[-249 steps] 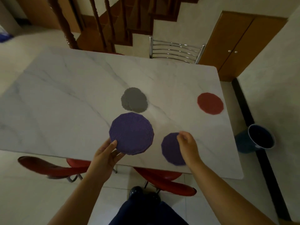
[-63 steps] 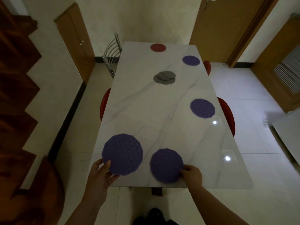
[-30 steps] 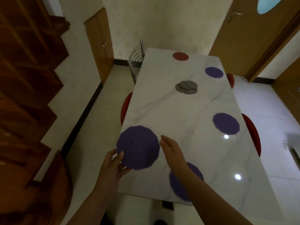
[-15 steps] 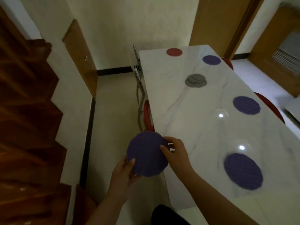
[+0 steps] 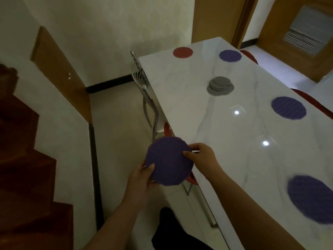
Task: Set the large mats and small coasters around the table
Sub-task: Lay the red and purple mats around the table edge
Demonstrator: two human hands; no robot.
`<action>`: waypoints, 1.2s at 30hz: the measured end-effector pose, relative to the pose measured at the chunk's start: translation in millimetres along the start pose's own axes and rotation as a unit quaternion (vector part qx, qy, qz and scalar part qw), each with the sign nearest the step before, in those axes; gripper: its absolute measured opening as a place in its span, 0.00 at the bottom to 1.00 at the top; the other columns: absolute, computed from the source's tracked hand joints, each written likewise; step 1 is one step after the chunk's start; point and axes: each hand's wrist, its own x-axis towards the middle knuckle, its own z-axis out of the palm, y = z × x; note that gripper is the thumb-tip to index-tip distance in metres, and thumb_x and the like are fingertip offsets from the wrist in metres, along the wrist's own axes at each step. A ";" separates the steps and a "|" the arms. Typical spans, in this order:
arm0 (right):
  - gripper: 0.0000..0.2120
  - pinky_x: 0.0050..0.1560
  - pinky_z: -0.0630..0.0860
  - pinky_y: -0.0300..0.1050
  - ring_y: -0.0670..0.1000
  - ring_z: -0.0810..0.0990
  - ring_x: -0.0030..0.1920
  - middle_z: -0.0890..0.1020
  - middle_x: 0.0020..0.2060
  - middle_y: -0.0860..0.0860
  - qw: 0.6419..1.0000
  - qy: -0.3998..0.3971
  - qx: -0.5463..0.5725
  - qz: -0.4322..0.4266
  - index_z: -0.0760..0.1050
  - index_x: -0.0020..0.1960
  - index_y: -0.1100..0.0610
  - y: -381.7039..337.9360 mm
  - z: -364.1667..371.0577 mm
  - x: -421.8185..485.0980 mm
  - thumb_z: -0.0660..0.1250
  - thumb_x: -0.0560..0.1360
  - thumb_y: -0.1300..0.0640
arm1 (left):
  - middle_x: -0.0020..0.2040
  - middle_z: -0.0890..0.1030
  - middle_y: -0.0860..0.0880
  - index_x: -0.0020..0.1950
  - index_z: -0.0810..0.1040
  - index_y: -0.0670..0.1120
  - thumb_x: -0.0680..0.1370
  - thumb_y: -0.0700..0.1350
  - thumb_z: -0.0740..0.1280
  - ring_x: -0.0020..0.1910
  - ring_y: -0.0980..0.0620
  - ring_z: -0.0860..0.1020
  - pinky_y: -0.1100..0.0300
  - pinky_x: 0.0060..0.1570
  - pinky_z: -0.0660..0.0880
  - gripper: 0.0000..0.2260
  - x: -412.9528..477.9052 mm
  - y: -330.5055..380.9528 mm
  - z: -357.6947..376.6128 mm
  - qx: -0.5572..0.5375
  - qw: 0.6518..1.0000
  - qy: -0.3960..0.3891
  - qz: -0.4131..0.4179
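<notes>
Head view: where is the large purple mat (image 5: 168, 161)?

Off the bench (image 5: 225, 132), held level just beside its left edge, above a red chair seat (image 5: 166, 129) and the floor.

Which hand has it?

Both. The left hand (image 5: 139, 177) grips the near rim, thumb on top and the other fingers underneath. The right hand (image 5: 201, 157) pinches the right rim, thumb on top, fingers curled behind it.

So the fingers are clamped on the mat on both sides?

Yes, neither hand is slack.

What lies on the bench?

Three purple mats down the right side: a near one (image 5: 315, 198), a middle one (image 5: 288, 107) and a far one (image 5: 230, 55). A red mat (image 5: 182, 52) sits at the far end, and a grey stack (image 5: 220, 86) lies along the middle, smaller rounds on a larger one.

Anything beside it?

A metal chair (image 5: 144, 87) stands against the left edge.
</notes>
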 end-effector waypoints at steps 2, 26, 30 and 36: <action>0.13 0.53 0.78 0.51 0.53 0.80 0.49 0.80 0.49 0.52 1.000 0.011 -0.026 0.008 0.77 0.53 0.59 -9.6 -0.6 21.7 0.71 0.71 0.57 | 0.54 0.85 0.49 0.57 0.79 0.51 0.72 0.46 0.69 0.51 0.47 0.84 0.56 0.38 0.81 0.14 28.7 19.5 2.2 0.016 1.000 -0.021 -0.003; 0.09 0.32 0.80 0.39 0.53 0.83 0.41 0.83 0.42 0.58 0.873 0.363 0.256 0.200 0.75 0.47 0.59 -44.8 -59.6 89.2 0.72 0.70 0.61 | 0.53 0.85 0.43 0.60 0.78 0.45 0.71 0.51 0.71 0.49 0.44 0.84 0.54 0.41 0.81 0.20 311.7 122.4 138.1 0.233 0.864 -0.397 -0.205; 0.04 0.31 0.79 0.40 0.51 0.84 0.38 0.84 0.41 0.55 0.786 0.445 0.370 0.215 0.77 0.46 0.56 -37.3 -39.7 86.5 0.67 0.74 0.64 | 0.51 0.85 0.48 0.59 0.78 0.49 0.74 0.49 0.68 0.47 0.48 0.84 0.57 0.37 0.81 0.14 353.4 135.5 155.0 0.227 0.867 -0.395 -0.201; 0.05 0.28 0.78 0.41 0.53 0.82 0.38 0.82 0.42 0.56 0.702 0.515 0.422 0.253 0.77 0.47 0.58 -13.2 9.7 72.0 0.63 0.77 0.64 | 0.57 0.81 0.45 0.62 0.76 0.47 0.77 0.47 0.66 0.53 0.45 0.81 0.57 0.37 0.82 0.14 383.8 139.4 151.9 0.204 0.876 -0.370 -0.234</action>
